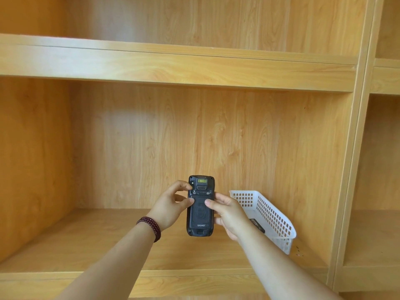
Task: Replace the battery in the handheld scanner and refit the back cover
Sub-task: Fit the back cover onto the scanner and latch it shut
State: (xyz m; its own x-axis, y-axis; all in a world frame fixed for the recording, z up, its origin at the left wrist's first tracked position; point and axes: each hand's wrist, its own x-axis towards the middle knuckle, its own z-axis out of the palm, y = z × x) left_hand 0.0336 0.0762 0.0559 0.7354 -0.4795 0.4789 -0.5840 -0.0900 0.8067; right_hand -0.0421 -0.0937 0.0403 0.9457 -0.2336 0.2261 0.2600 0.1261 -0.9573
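Observation:
I hold a dark handheld scanner upright in the air above the lower shelf, its back towards me. The back cover is on the scanner, with two small latches above it. My left hand grips the scanner's left edge, forefinger near the left latch and thumb pressed on the cover. My right hand grips the right edge, its thumb lying on the cover. A dark battery lies in the white basket, partly hidden by my right wrist.
A white perforated plastic basket stands on the wooden shelf to the right of my hands, near the upright divider. Another shelf board runs above.

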